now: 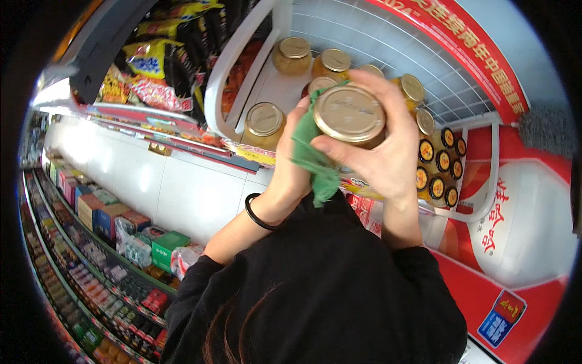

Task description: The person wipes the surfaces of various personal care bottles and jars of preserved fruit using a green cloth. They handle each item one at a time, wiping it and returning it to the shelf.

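Note:
A glass jar with a gold metal lid (349, 113) is raised in front of me, its lid facing up towards my view. My right hand (394, 150) grips it around the side, thumb and fingers just below the lid. On the jar's left side, a green cloth (305, 142) is pressed by my left hand (290, 166), whose fingers are mostly hidden behind the cloth. Below the jar, the cloth's loose end hangs down. Behind my hands on a white shelf (263, 84) stand several similar jars, among them one at the left (265, 123) and one at the back (293, 55).
Several black-lidded jars (436, 186) stand close together right of my right hand. A white rail (217, 77) curves along the shelf's left end, and wire mesh (386, 50) backs it. Packaged snacks (154, 63) fill a neighbouring rack. Low shelves with boxes (107, 218) line the far aisle side.

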Motion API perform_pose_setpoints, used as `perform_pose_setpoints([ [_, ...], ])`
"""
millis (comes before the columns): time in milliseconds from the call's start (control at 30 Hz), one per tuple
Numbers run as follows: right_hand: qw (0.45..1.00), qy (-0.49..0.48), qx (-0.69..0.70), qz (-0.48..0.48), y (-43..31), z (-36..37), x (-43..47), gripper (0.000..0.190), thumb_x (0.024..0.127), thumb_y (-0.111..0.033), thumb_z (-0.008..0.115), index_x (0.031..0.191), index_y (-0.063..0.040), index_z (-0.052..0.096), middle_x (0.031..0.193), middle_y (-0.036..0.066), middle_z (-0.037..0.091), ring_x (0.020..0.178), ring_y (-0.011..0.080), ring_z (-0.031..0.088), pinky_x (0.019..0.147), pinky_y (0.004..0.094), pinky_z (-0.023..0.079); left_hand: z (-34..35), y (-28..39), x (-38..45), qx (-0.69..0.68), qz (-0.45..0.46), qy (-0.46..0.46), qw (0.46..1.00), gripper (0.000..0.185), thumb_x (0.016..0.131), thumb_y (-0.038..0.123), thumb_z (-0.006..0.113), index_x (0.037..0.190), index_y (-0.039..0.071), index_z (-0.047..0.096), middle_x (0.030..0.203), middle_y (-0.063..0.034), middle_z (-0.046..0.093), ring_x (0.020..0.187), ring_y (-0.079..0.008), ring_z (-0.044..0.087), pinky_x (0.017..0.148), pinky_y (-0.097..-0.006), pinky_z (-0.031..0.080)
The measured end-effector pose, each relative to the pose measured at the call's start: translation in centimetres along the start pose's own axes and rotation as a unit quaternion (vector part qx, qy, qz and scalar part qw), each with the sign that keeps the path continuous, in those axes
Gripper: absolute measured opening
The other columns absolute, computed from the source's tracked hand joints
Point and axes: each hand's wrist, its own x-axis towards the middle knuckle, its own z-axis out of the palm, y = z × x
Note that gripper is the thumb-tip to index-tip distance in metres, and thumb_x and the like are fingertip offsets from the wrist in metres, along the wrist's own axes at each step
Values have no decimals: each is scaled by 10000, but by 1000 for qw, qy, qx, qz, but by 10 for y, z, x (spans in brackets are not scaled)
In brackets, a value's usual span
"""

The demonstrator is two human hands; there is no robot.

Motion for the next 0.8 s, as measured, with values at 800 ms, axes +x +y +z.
perform_pose_setpoints([
  [800, 980, 85, -178, 40, 38, 1, -60, 847, 809, -477, 844, 1413, 3, 494, 1172, 214, 644, 1116, 410, 547, 1021, 482, 413, -19, -25, 7, -112, -100, -168, 974, 680, 1070, 564, 456, 1510, 45, 463, 1492, -138, 548, 1347, -287, 574, 1115, -456, 507],
])
